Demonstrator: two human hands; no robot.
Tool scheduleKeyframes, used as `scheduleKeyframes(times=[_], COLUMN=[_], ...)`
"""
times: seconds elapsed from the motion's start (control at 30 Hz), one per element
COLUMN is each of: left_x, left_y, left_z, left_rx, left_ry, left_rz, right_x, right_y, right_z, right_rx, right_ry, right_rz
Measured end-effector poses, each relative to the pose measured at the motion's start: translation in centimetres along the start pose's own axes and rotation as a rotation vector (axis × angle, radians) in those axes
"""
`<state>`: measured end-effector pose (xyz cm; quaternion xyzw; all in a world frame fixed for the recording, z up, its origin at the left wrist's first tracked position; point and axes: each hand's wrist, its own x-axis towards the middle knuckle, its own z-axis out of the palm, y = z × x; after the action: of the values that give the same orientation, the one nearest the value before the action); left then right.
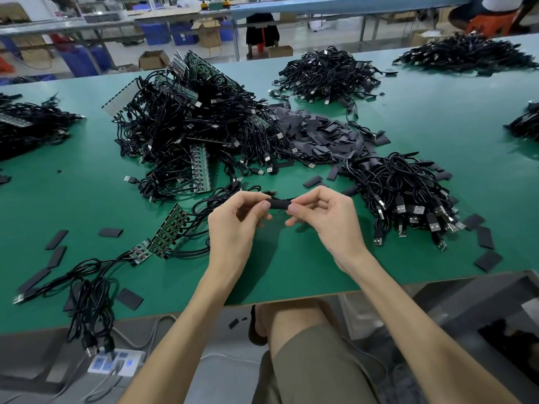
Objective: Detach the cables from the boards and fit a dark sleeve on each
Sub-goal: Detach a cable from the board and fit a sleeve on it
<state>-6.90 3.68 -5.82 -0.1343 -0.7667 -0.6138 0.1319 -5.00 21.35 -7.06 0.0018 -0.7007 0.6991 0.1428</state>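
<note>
A dark sleeve (pixel 279 204) is held level above the green table (pixel 437 118), between both hands. My left hand (pixel 237 220) pinches its left end with thumb and fingers. My right hand (pixel 320 212) pinches the right end. A black cable (pixel 215 199) trails from the sleeve toward the left. A strip of green boards (pixel 170 228) with cables still attached lies left of my hands. A big heap of boards and cables (pixel 189 123) sits behind them. Loose dark sleeves (pixel 318 138) are piled at centre right.
A bundle of cables with USB plugs (pixel 408 196) lies right of my hands. More cable heaps (pixel 329 74) sit at the back and along both sides. Flat sleeves (pixel 55 247) are scattered near the front edge. Cables hang off the edge to a power strip (pixel 116 363).
</note>
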Motion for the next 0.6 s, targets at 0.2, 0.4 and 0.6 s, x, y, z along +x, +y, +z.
scheduleKeyframes(times=[0.2, 0.4, 0.6], left_x=[0.0, -0.07, 0.04], left_y=[-0.19, -0.24, -0.29], left_z=[-0.02, -0.08, -0.15], left_rx=[0.007, 0.005, 0.035], left_ry=[-0.019, -0.029, -0.061], left_rz=[-0.002, 0.009, 0.009], right_x=[0.02, 0.03, 0.07], right_y=[0.08, -0.08, -0.22], right_z=[-0.09, -0.1, -0.02], right_rx=[0.011, 0.008, 0.011], right_ry=[-0.024, -0.034, -0.032], right_rz=[0.01, 0.032, 0.053])
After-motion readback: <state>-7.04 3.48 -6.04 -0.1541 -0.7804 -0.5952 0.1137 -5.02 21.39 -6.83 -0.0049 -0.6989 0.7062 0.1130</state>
